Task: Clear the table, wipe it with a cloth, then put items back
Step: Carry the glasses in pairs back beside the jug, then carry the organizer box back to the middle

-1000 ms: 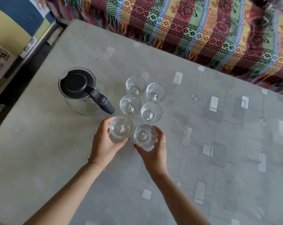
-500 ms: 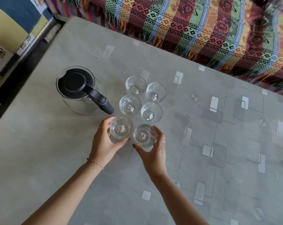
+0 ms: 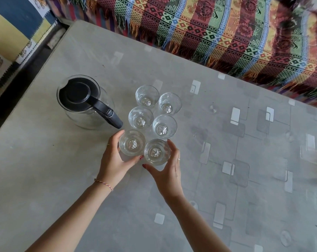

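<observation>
Six glasses in three pairs on the desk (image 3: 227, 179), a jug to their left.

The jug (image 3: 85, 104) stands left of the glasses, handle toward them. The nearest two glasses (image 3: 132, 142) (image 3: 156, 151) sit just in front of the middle pair (image 3: 140, 118) (image 3: 164, 126); the far pair (image 3: 147, 96) (image 3: 170, 103) stands behind. A fringed throw (image 3: 227, 30) hangs beyond the desk's far edge.

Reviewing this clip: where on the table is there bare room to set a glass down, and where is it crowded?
Bare table runs right of the six glasses toward the striped blanket, and along the near edge beside both forearms. It is crowded between the jug and the glasses, where the left hand and right hand each grip a near glass.
</observation>
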